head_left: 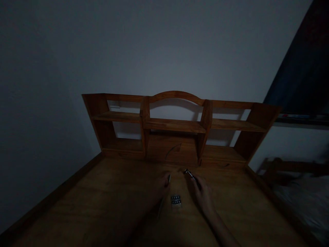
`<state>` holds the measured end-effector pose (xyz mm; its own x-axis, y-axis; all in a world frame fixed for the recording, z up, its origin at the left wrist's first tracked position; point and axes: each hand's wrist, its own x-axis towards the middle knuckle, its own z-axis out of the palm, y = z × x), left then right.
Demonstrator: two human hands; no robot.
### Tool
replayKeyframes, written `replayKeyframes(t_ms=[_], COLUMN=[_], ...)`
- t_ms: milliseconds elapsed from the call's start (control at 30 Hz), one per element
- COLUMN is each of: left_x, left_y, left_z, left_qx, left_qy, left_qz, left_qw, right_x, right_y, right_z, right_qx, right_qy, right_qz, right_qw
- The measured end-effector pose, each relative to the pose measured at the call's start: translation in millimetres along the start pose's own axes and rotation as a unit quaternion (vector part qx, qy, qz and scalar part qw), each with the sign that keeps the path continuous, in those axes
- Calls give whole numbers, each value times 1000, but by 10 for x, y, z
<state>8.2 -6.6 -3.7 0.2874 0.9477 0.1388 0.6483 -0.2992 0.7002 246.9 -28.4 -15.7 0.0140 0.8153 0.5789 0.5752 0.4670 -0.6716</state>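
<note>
My left hand [164, 184] is closed around a thin, pale stick-like piece [161, 207], whose ends show above and below the fingers. Dim light hides its exact kind. My right hand [202, 190] grips the dark handle of a small tool with a shiny metal head [188, 173]; the head points up and left, apart from the left hand. Between the hands on the wooden desk lies a small clear pack [176, 200] with two rows of dark pieces. Neither hand touches that pack.
The desk top [102, 195] has raised edges at both sides. A wooden shelf unit [177, 127] stands along its back, against a pale wall. To the right are a dark curtain [303, 68], a sill and a pale crumpled covering [303, 199].
</note>
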Motion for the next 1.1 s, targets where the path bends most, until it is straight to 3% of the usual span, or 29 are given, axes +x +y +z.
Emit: replayKeyframes(t_ms=[100, 233, 333, 467, 667, 1100], left_x=[70, 34, 6, 19, 33, 57], left_y=[-72, -20, 58, 101, 112, 94], left_z=[77, 99, 86, 116, 185, 148], left_qx=[20, -13, -52, -144, -322, -378], left_qy=[-6, 63, 113, 135, 67, 36], left_qz=[33, 68, 86, 70, 27, 5], left_qw=[999, 996, 988, 978, 944, 925], right_x=[20, 30, 19, -12, -49, -31], right_y=[6, 5, -19, -90, -259, -262], right_z=[-9, -29, -8, 65, 110, 102], right_qx=[1, 12, 47, 65, 51, 38], right_qy=[0, 1, -31, -80, -150, -143], right_qz=[11, 55, 86, 73, 5, -21], right_qw=[1000, 998, 995, 992, 987, 989])
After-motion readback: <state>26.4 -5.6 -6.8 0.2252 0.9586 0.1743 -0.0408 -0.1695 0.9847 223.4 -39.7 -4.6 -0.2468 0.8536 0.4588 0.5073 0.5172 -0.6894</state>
